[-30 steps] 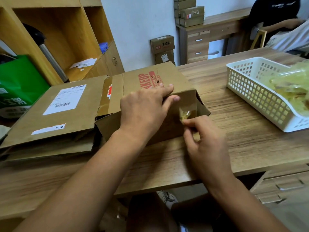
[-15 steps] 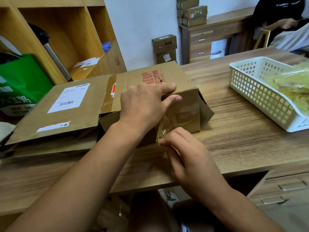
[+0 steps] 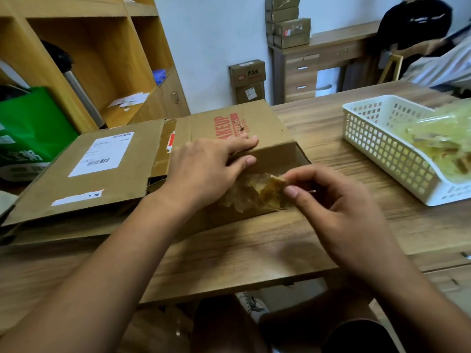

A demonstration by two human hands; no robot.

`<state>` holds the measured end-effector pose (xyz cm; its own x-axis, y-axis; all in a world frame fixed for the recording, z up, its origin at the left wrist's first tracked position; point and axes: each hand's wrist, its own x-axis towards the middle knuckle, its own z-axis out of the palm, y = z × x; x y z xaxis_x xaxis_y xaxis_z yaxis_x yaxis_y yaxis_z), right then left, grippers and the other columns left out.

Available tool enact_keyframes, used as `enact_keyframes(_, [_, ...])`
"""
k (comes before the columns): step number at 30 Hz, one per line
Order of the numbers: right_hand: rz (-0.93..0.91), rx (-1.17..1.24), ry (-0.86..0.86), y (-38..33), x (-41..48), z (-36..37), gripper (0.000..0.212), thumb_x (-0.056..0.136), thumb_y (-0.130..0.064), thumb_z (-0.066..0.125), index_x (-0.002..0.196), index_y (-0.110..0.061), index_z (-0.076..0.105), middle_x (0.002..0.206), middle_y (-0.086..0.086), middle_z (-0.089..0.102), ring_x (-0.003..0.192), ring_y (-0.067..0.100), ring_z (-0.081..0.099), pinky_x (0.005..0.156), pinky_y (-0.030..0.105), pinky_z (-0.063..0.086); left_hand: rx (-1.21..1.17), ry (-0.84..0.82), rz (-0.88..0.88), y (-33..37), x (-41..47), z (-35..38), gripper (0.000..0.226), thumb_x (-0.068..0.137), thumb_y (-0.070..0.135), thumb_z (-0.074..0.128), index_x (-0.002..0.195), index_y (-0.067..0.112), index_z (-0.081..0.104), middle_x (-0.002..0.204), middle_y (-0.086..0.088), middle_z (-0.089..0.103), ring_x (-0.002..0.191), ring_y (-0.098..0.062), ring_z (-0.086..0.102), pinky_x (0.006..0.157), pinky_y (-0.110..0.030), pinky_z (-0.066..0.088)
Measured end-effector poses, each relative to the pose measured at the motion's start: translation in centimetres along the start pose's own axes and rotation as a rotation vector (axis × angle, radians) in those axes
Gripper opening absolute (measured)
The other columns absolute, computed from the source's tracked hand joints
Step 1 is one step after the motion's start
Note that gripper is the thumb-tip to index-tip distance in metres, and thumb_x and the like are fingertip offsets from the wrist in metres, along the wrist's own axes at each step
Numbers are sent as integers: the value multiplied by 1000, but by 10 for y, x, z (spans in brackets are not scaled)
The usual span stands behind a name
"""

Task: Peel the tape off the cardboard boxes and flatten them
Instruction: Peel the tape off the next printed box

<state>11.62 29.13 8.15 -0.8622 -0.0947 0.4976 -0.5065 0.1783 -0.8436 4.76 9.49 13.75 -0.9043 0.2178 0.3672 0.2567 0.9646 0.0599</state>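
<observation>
Looking down at the counter (image 3: 254, 245), we see a white basket (image 3: 382, 154) of yellowish crumpled film at 2 o'clock, a flattened box (image 3: 89, 174) at 9 o'clock, and a green bag (image 3: 33, 128) beyond it. The cardboard box (image 3: 254, 128) lies at centre. Our left hand (image 3: 204, 169) presses on its top edge, fingers straight. Our right hand (image 3: 331, 205), at 4 o'clock of the left, pinches crumpled tape (image 3: 257, 192) against the box's near face.
</observation>
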Motion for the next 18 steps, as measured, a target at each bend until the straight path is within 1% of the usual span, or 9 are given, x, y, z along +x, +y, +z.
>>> enact_keyframes(2, [28, 43, 68, -2, 5, -14, 21, 92, -6, 67, 101, -24, 71, 94, -8, 75, 89, 6, 71, 79, 15, 52, -33, 15, 20, -1, -3, 1, 41, 96, 65, 47, 136, 67, 42, 143, 35, 46, 129, -14, 55, 84, -31, 43])
enact_keyframes(5, [47, 77, 154, -5, 11, -36, 18, 91, -4, 67, 98, -20, 68, 87, -6, 73, 83, 8, 69, 77, 19, 53, -69, 19, 63, -1, -9, 5, 43, 95, 64, 46, 138, 65, 40, 142, 36, 45, 126, -11, 56, 80, -31, 45])
enact_keyframes(7, [30, 16, 186, -11, 15, -55, 17, 91, -4, 67, 95, -20, 68, 86, -5, 72, 82, 9, 69, 75, 20, 54, -104, 39, 84, -3, -13, 7, 43, 94, 64, 45, 137, 65, 42, 141, 35, 45, 124, -10, 58, 80, -32, 49])
enact_keyframes(10, [-27, -135, 221, -25, 24, -92, 16, 93, -7, 67, 95, -22, 68, 94, 0, 74, 88, 17, 72, 80, 30, 58, -127, 62, 111, -7, -17, 8, 46, 89, 67, 39, 135, 66, 43, 134, 38, 37, 123, -9, 58, 76, -31, 49])
enact_keyframes(12, [-76, -225, 311, -33, 33, -123, 18, 94, -7, 67, 95, -26, 67, 94, 1, 75, 88, 15, 74, 83, 34, 59, -176, 55, 128, -7, -20, 7, 47, 85, 69, 37, 131, 68, 42, 131, 38, 37, 121, -4, 54, 75, -30, 49])
enact_keyframes(13, [-98, -293, 367, -36, 37, -138, 19, 95, -9, 68, 94, -28, 67, 94, -1, 75, 88, 13, 74, 83, 35, 60, -205, 54, 135, -8, -21, 7, 46, 84, 69, 38, 129, 69, 42, 133, 37, 39, 121, -2, 50, 78, -32, 50])
enact_keyframes(15, [-112, -468, 446, -37, 46, -168, 16, 95, -13, 67, 97, -29, 67, 95, -4, 74, 88, 13, 73, 84, 39, 60, -272, 30, 152, -15, -21, 9, 46, 84, 68, 42, 130, 67, 45, 139, 32, 45, 126, -1, 47, 88, -39, 54])
enact_keyframes(17, [-82, -637, 456, -32, 52, -193, 16, 95, -11, 65, 102, -25, 68, 100, -4, 72, 91, 18, 71, 88, 42, 58, -322, -44, 171, -26, -18, 10, 46, 88, 74, 41, 133, 66, 45, 145, 29, 47, 136, -4, 46, 99, -50, 52])
enact_keyframes(18, [-58, -717, 437, -27, 54, -203, 17, 94, -8, 65, 102, -23, 69, 102, -2, 71, 91, 19, 69, 89, 41, 57, -337, -73, 184, -32, -17, 10, 50, 88, 79, 38, 136, 66, 44, 146, 31, 47, 138, -4, 44, 102, -52, 50])
